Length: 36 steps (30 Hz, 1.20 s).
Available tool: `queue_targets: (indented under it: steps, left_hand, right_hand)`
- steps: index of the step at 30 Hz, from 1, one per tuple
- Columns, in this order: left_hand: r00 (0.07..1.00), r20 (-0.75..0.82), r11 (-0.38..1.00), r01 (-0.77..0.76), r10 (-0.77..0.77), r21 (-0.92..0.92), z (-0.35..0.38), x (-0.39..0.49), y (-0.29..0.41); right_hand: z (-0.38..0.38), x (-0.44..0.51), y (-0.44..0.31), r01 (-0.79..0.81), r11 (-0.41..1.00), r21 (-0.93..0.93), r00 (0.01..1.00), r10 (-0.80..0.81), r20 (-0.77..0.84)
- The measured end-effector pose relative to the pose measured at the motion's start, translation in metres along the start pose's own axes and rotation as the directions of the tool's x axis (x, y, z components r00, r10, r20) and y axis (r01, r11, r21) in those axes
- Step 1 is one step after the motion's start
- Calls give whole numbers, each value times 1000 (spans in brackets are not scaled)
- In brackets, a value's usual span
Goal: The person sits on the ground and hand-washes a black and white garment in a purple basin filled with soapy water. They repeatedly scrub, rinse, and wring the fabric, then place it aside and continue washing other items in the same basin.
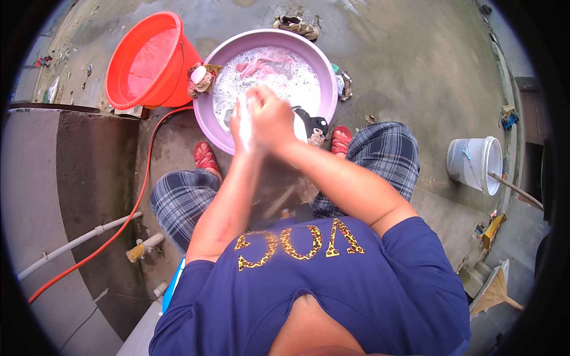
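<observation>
My left hand [238, 129] and my right hand [274, 118] are pressed together over the near side of a purple plastic basin [330, 91]. Between them is a soapy white cloth [245, 122]; suds coat it, and the fingers hide much of it. Foamy water fills the basin, with a pink cloth [262, 66] partly sunk at the far side. A black-and-white cloth [311, 122] drapes over the near right rim. At the left rim, a pale bar of soap [198, 74] rests on a crumpled brownish cloth [205, 85].
A red bucket [185, 84] of water stands left of the basin. An orange hose [144, 178] runs along the left. One shoe [297, 27] lies beyond the basin, and small cloth items [344, 84] lie to its right. A white bucket [465, 162] lies tipped far right.
</observation>
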<state>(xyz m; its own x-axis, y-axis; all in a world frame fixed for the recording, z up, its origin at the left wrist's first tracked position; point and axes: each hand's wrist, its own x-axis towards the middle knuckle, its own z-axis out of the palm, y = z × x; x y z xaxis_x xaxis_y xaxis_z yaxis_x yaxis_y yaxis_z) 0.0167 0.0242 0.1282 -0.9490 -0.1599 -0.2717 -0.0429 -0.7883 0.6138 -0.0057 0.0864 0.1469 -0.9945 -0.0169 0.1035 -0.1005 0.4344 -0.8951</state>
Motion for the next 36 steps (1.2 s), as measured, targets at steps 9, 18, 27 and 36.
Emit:
queue_targets:
  steps: [9,18,27,36]
  left_hand:
    - [884,451,972,-12,120,-235,-21,12,-5]
    - [689,718,943,165,100,-289,-32,25,-5]
    - [935,349,980,6,65,-197,-27,12,-5]
    - [996,-82,1000,-27,28,11,-7,4,-12]
  right_hand:
    - [2,-13,-3,220,974,47,975,-220,3]
    - [0,-17,-8,150,987,51,985,-154,73]
    - [9,-4,15,110,990,90,993,-114,41]
    - [-3,6,7,-53,995,87,999,54,-5]
